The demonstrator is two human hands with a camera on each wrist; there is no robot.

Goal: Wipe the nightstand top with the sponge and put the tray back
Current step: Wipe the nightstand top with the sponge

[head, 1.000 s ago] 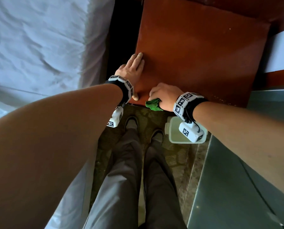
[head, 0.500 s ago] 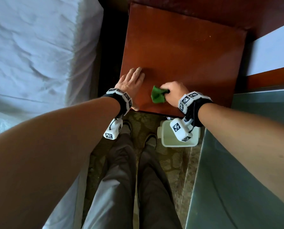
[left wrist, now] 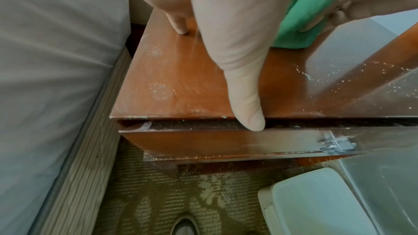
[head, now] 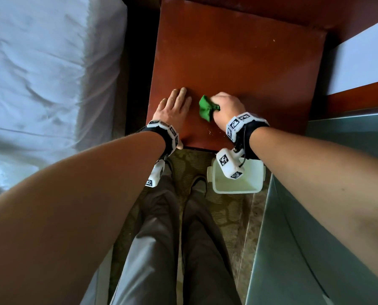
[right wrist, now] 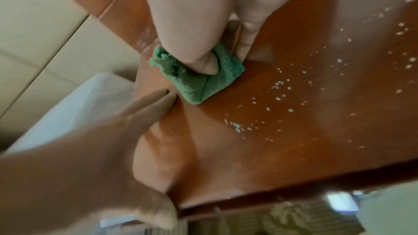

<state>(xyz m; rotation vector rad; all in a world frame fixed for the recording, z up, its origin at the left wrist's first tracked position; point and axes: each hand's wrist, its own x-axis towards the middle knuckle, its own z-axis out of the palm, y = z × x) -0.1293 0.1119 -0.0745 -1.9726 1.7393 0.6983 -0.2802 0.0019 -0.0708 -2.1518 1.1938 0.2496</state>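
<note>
- The tray (head: 236, 183), a pale plastic tub, sits on the carpet (head: 190, 164) just in front of the nightstand (head: 238, 58), beside the person's shoes; it looks set down there to leave the top free for wiping, so putting it back is not yet done
- The left hand (head: 175, 108) lies flat on the near left part of the top, fingers straight and together, holding nothing; the left wrist view shows its thumb reaching over the front edge, likely to brace the body while leaning in
- Just beside it, the right hand (head: 227, 106) has its fingers curled round the sponge (head: 206, 108), a crumpled green piece pressed onto the wood with the thumb on top; gripping it bunched probably gives firmer pressure on the surface
- Pale crumbs (right wrist: 280, 85) are scattered on the wood to the right of the sponge toward the front edge, so I judge the wiping is only partly done
- The far half of the top is bare wood with a few light specks, not yet reached by the sponge
- To the left, past a dark gap, is the bed (head: 40, 73) with white sheets
</note>
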